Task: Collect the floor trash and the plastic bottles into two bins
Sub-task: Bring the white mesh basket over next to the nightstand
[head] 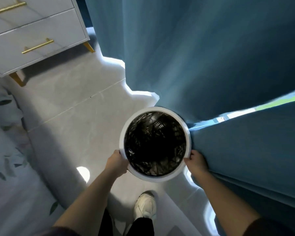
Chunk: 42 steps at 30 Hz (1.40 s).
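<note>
The bin (156, 109) is gripped at its white rim by both hands, seen from straight above. The left hand (117, 161) is closed round the near-left of the rim, and the right hand (195, 161) is clamped on the near-right, thumb on top. The other fingers are tucked under the rim and mostly hidden. A black liner (175, 132) is seen inside the bin; what lies at the dark bottom cannot be made out. Whether the bin is resting on the floor (75, 116) or held just above it cannot be told.

On the right, the way is crowded by a blue curtain (194, 57). Its folds are pressed against the far and right sides of the bin, and the right wrist is brushed by the cloth. A bright slit (245, 110) is opened between two curtain panels just beyond the bin.

At the upper left, well apart from the bin, a white cabinet (32, 31) is stood on gold legs, with gold handles (37, 46) on its drawers. The left edge is taken up by a bed cover (5, 150) printed with leaves. Between bed and curtain, a strip of pale tiled floor is left open. One white shoe (145, 206) is planted on it, just behind the bin.
</note>
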Available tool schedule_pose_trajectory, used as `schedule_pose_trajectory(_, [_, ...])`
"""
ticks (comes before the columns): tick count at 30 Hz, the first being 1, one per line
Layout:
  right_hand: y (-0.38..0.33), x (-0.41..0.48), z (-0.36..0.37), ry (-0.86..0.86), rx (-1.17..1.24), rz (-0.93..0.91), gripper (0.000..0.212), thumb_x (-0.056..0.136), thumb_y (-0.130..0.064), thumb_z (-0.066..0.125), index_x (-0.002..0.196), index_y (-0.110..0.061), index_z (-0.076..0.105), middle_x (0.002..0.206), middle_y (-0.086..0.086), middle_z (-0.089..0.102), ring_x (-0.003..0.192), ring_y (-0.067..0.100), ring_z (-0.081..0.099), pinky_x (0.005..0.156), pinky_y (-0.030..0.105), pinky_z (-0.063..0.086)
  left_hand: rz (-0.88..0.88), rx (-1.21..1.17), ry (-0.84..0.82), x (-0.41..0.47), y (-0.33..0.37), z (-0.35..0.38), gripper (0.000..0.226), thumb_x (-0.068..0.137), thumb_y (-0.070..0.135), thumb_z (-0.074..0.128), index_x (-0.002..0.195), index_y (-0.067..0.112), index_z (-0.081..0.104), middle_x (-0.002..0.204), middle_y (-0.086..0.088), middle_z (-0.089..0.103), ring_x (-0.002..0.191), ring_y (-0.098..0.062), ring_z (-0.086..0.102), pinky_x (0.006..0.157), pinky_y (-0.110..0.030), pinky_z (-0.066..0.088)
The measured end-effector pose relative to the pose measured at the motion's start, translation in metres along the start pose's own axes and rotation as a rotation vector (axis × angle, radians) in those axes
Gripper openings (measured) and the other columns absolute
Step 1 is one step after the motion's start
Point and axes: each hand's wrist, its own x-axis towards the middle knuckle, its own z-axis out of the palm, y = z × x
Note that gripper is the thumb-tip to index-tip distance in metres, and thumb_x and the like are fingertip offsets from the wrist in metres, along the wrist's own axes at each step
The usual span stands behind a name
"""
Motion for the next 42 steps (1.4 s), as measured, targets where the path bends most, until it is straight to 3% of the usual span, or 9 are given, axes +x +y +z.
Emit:
schedule_pose_trajectory(4, [-0.006,-0.034,0.009,-0.122,-0.067,-0.028,0.008,0.078,-0.004,0.061,0.085,-0.009,0.061,0.078,0.006,0.064,0.075,0.023,0.06,0.065,0.028,0.042,-0.078,0.101,0.056,-0.008,-0.02,-0.011,0.032,0.085,0.013,0.049,0.113,-0.003,0.049,0.084,-0.016,0.064,0.064,-0.028,0.064,0.057,-0.034,0.055])
schedule_pose_trajectory(7, [0.01,-0.063,0.021,-0.244,-0.12,0.036,0.013,0.081,-0.01,0.06,0.095,-0.012,0.058,0.087,0.004,0.064,0.078,0.019,0.056,0.06,0.024,0.041,-0.136,0.214,0.057,-0.017,-0.042,-0.019,0.037,0.085,0.011,0.055,0.119,0.002,0.043,0.094,-0.011,0.059,0.074,-0.027,0.062,0.063,-0.036,0.055])
schedule_pose_trajectory(12, [0.05,-0.087,0.025,-0.278,-0.069,0.216,0.034,0.079,-0.01,0.064,0.112,-0.011,0.057,0.103,0.006,0.065,0.099,0.026,0.062,0.08,0.031,0.051,-0.115,0.35,-0.004,-0.029,-0.062,-0.007,0.037,0.081,0.016,0.052,0.116,0.009,0.042,0.103,-0.013,0.062,0.088,-0.031,0.065,0.075,-0.036,0.056])
schedule_pose_trajectory(18, [0.1,-0.098,0.007,-0.234,-0.019,0.276,0.026,0.077,-0.005,0.062,0.103,-0.005,0.063,0.093,0.012,0.069,0.077,0.026,0.066,0.056,0.028,0.052,-0.048,0.412,-0.066,-0.047,-0.068,0.036,0.037,0.089,0.018,0.053,0.121,0.005,0.041,0.116,-0.014,0.057,0.104,-0.031,0.058,0.075,-0.031,0.045])
schedule_pose_trajectory(21, [0.131,-0.105,0.005,-0.247,0.065,0.318,0.023,0.077,0.004,0.06,0.099,-0.003,0.06,0.09,0.016,0.065,0.077,0.03,0.063,0.064,0.039,0.056,0.022,0.494,-0.066,-0.057,-0.085,0.059,0.037,0.089,0.021,0.049,0.12,0.002,0.043,0.119,-0.014,0.059,0.108,-0.031,0.058,0.076,-0.029,0.043])
schedule_pose_trajectory(26, [0.172,-0.107,-0.016,-0.175,0.125,0.386,0.026,0.078,0.005,0.059,0.102,-0.004,0.06,0.093,0.014,0.065,0.079,0.027,0.065,0.055,0.032,0.057,0.087,0.534,-0.065,-0.074,-0.079,0.1,0.03,0.088,0.014,0.042,0.115,0.002,0.043,0.115,-0.018,0.061,0.105,-0.035,0.059,0.078,-0.034,0.046])
schedule_pose_trajectory(30, [0.186,-0.088,-0.038,-0.094,0.216,0.354,0.01,0.079,0.003,0.062,0.084,-0.006,0.062,0.082,0.015,0.067,0.078,0.032,0.066,0.08,0.05,0.057,0.181,0.553,-0.017,-0.072,-0.052,0.128,0.031,0.092,0.015,0.04,0.119,0.002,0.047,0.119,-0.016,0.06,0.111,-0.034,0.056,0.081,-0.032,0.044])
schedule_pose_trajectory(38, [0.177,-0.058,-0.044,-0.038,0.293,0.263,0.018,0.077,0.002,0.067,0.074,-0.015,0.061,0.084,0.012,0.069,0.08,0.033,0.069,0.078,0.051,0.057,0.203,0.432,0.135,-0.058,-0.024,0.133,0.031,0.093,0.018,0.037,0.113,0.005,0.057,0.107,-0.015,0.065,0.098,-0.033,0.06,0.071,-0.03,0.044])
schedule_pose_trajectory(42, [0.173,-0.071,-0.04,-0.115,0.364,0.285,0.008,0.084,-0.008,0.064,0.08,-0.014,0.061,0.073,0.007,0.06,0.063,0.023,0.058,0.068,0.037,0.053,0.184,0.458,0.087,-0.064,-0.023,0.124,0.027,0.094,0.023,0.041,0.11,0.006,0.053,0.111,-0.015,0.064,0.101,-0.033,0.057,0.073,-0.031,0.043])
